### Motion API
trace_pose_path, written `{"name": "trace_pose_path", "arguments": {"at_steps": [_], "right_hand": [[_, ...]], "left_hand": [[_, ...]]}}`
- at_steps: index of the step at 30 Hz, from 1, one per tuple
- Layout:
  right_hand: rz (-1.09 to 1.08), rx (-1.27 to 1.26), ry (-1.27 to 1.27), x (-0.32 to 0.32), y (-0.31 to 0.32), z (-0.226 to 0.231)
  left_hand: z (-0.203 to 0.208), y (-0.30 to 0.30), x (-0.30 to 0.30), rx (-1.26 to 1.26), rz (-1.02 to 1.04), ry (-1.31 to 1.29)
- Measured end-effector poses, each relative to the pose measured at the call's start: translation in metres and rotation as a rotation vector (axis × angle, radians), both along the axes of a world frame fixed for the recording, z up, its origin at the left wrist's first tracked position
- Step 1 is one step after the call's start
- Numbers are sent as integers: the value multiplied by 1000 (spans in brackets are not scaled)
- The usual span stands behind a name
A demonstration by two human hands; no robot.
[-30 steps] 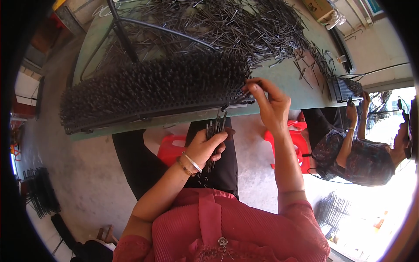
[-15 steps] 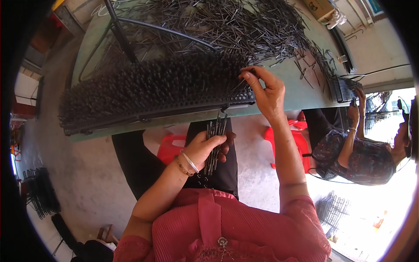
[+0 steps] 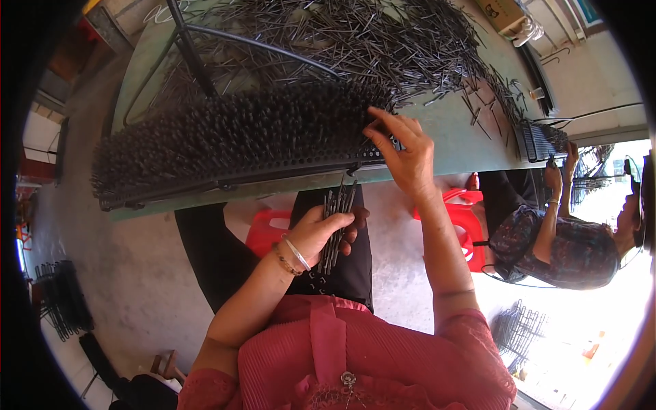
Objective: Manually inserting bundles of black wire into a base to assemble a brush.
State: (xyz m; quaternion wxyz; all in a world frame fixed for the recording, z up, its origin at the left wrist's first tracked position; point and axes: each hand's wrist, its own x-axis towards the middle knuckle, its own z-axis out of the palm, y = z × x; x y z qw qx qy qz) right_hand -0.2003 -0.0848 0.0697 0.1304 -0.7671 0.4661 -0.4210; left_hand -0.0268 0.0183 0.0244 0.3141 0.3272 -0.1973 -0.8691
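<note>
My left hand (image 3: 321, 236) is closed around a bundle of thin dark metal rods (image 3: 335, 229), held upright over my lap. Across the near edge of the table stretches a long black perforated rack (image 3: 294, 164), densely filled with upright dark rods (image 3: 225, 130). At the rack's right end is my right hand (image 3: 408, 154), thumb and forefinger curled toward each other among the rods. Against that dark background, what is between its fingertips cannot be made out. Some bare holes show along the rack's front edge.
A big heap of loose dark rods (image 3: 355, 41) covers the far part of the green table (image 3: 451, 140). A black metal frame (image 3: 260, 48) rises at the far left. To the right, a co-worker (image 3: 560, 242) handles a smaller rack (image 3: 536, 140). Red stools (image 3: 461, 222) stand below.
My right hand has shifted a little left and down along the rack's right end. The left hand and its bundle stay in place. The co-worker's hands moved slightly.
</note>
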Motion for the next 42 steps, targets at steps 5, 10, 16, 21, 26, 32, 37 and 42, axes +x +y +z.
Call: {"name": "trace_pose_path", "arguments": {"at_steps": [5, 10, 16, 21, 26, 32, 37, 42], "right_hand": [[114, -167, 153, -2, 0, -1], [125, -160, 206, 1, 2, 5], [132, -140, 231, 3, 3, 10], [136, -110, 244, 1, 0, 10], [140, -138, 284, 2, -2, 10], [102, 435, -97, 5, 30, 23], [264, 934, -356, 1, 47, 21], [268, 1060, -554, -12, 50, 10]], "left_hand": [[1, 1, -1, -2, -2, -2], [1, 2, -2, -27, -8, 8], [-2, 2, -2, -26, -8, -2], [-2, 2, -3, -19, -22, -10], [-1, 2, -3, 5, 17, 55], [6, -2, 0, -87, 69, 68], [16, -4, -3, -263, -22, 21], [15, -3, -9, -256, -130, 60]]}}
